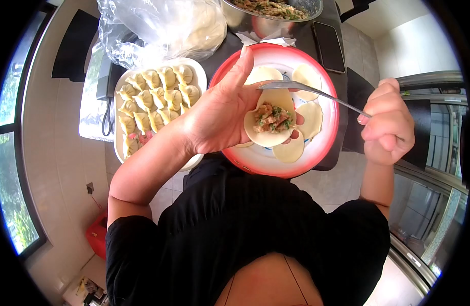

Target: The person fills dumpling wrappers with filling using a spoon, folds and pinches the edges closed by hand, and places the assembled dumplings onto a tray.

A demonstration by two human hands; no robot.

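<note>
On the fingers of my left hand (222, 115) lies a round dough wrapper (259, 133) with a mound of meat filling (272, 118) on it; the thumb points up and away. My right hand (389, 125) is closed around the handle of a metal spoon (326, 95), whose head is above the wrapper's far edge, near my left fingers. Beneath is a red-rimmed white plate (331, 140) with several flat wrappers (310, 120) spread on it. To the left, a white tray (196, 74) holds rows of folded dumplings (158, 97).
A metal bowl of filling (275, 9) stands at the far edge, with a clear plastic bag (163, 28) to its left. A black phone (328, 47) lies right of the plate. Dark chairs and a glass door are farther right.
</note>
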